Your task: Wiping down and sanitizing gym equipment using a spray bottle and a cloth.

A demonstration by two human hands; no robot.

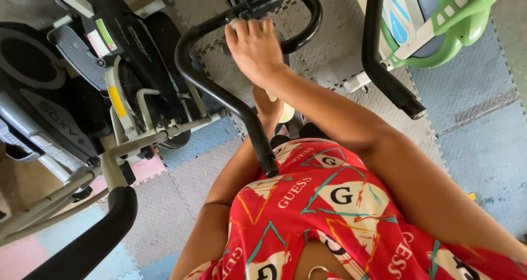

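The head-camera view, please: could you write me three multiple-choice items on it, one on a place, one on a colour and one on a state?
1. Where does the right hand rest?
A. on the black handlebar
B. on a floor mat
C. on the green machine

2. What is the main colour of the patterned garment?
A. blue
B. red
C. white

3. How are the right hand's fingers set?
A. spread flat in the air
B. curled over the bar
C. pinching a strap

Answers:
1 A, since the hand lies on the top curve of the bar.
2 B, since red fills the cloth between its teal lines and pale patches.
3 B, since the fingers wrap over the bar's far side.
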